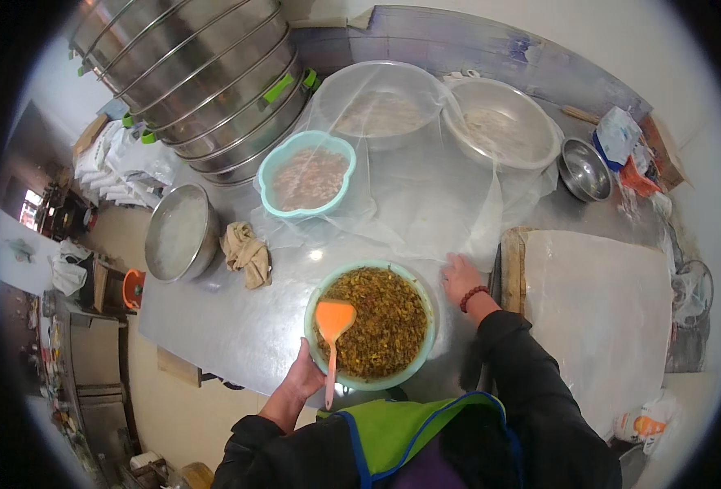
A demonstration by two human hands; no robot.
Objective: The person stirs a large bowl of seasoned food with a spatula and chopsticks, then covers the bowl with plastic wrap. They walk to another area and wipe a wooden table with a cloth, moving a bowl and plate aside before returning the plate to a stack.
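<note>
A pale green bowl [431,326] stands at the table's near edge, full of a chopped brown-and-yellow filling [385,322]. An orange spatula [335,318] lies on the filling, its pink handle hanging over the near rim. My left hand [303,375] grips the bowl's lower left side, thumb up along the rim. To the right of the bowl, my right hand [462,281], a dark red bead bracelet at its wrist, has its fingers closed at the near edge of a clear plastic sheet [425,212]. This sheet drapes over a turquoise basin [350,155] and the metal basins behind.
Tall stacked steel steamers [205,81] rise at the back left. A metal bowl [181,232] and a tan cloth [247,254] lie left. Two large basins, one a steel basin [503,122], stand at the back. A covered board [597,318] fills the right side, near a small steel bowl [584,169].
</note>
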